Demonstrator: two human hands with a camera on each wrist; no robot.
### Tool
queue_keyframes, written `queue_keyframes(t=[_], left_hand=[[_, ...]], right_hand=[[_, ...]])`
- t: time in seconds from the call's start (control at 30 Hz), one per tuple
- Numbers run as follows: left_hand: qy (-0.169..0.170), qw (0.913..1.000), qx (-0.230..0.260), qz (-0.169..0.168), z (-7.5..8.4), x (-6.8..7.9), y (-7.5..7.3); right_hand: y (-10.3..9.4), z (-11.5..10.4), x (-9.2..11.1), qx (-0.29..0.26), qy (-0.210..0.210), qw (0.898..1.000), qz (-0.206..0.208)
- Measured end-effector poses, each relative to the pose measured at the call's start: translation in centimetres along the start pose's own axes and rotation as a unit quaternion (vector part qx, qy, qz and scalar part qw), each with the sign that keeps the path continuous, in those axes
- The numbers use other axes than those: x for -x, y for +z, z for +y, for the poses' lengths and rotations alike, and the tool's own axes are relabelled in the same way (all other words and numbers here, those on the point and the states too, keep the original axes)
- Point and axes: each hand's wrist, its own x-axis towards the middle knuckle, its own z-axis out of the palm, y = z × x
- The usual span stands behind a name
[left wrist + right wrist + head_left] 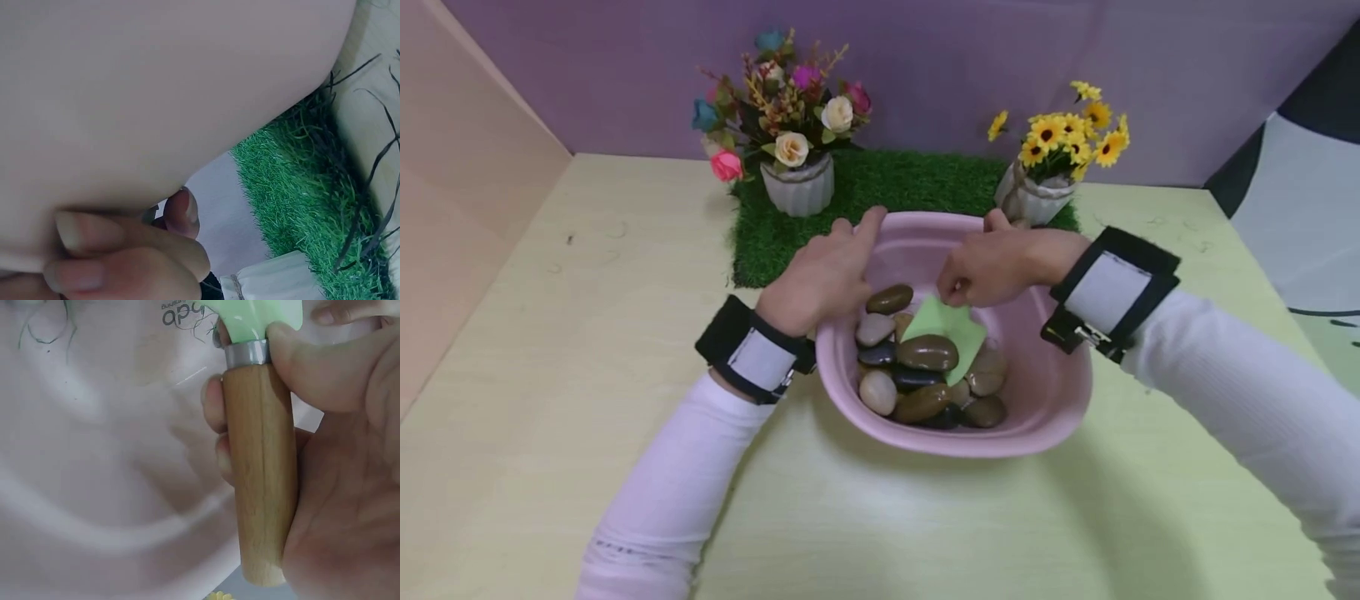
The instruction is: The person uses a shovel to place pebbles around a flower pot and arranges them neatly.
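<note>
A pink basin stands on the table, with several smooth brown, black and grey stones piled in its left part. My left hand grips the basin at its far-left rim; in the left wrist view the fingers are curled. Over the basin, my right hand holds a small shovel with a light green blade. Its wooden handle lies along the palm in the right wrist view, with the thumb by the metal collar. A large brown stone overlaps the blade, which slopes down among the stones.
Behind the basin lies a strip of artificial grass. A white pot of mixed flowers stands on its left, a pot of yellow flowers on its right. A purple wall closes off the back of the pale wooden table.
</note>
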Motion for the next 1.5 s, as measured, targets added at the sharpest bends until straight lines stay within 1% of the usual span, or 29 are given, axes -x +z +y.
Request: queue_keyframes(t=[0.1, 0.2, 0.47, 0.6, 0.77, 0.93, 1.07, 1.2, 1.33, 1.5], left_hand=[[0.001, 1.0000, -0.001, 0.000, 0.0, 0.0, 0.1], [0.003, 1.0000, -0.003, 0.000, -0.1, -0.1, 0.1], [0.004, 1.0000, -0.005, 0.001, -0.1, -0.1, 0.1], [0.003, 1.0000, -0.005, 0.001, -0.1, -0.1, 0.1], [0.002, 1.0000, -0.005, 0.000, -0.1, 0.0, 0.0], [0.003, 1.0000, -0.009, 0.000, -0.1, -0.1, 0.1], [0.004, 1.0000, -0.007, -0.001, 0.0, -0.1, 0.1], [0.006, 1.0000, -0.005, 0.001, 0.0, -0.1, 0.1], [0.005, 1.0000, -0.003, -0.001, 0.0, 0.0, 0.1], [0.002, 1.0000, -0.001, -0.003, 0.0, 0.0, 0.1]], right_hand=[[0.3, 0.4, 0.1, -0.002, -0.014, 1.000, -0.005], [0.5, 0.7, 0.3, -0.018, -0.026, 0.999, -0.013], [0.6, 1.1, 0.9, -0.046, -0.037, 0.998, -0.018], [0.8, 1.6, 0.9, -0.079, -0.057, 0.995, -0.030], [0.8, 1.7, 1.0, -0.108, -0.066, 0.991, -0.041], [0.9, 1.6, 1.0, -0.147, -0.078, 0.985, -0.053], [0.9, 1.6, 1.2, -0.165, -0.075, 0.982, -0.058], [0.8, 1.4, 1.7, -0.187, -0.060, 0.978, -0.065], [0.5, 1.1, 2.2, -0.195, -0.048, 0.977, -0.066], [0.1, 0.7, 2.8, -0.199, -0.056, 0.976, -0.066]])
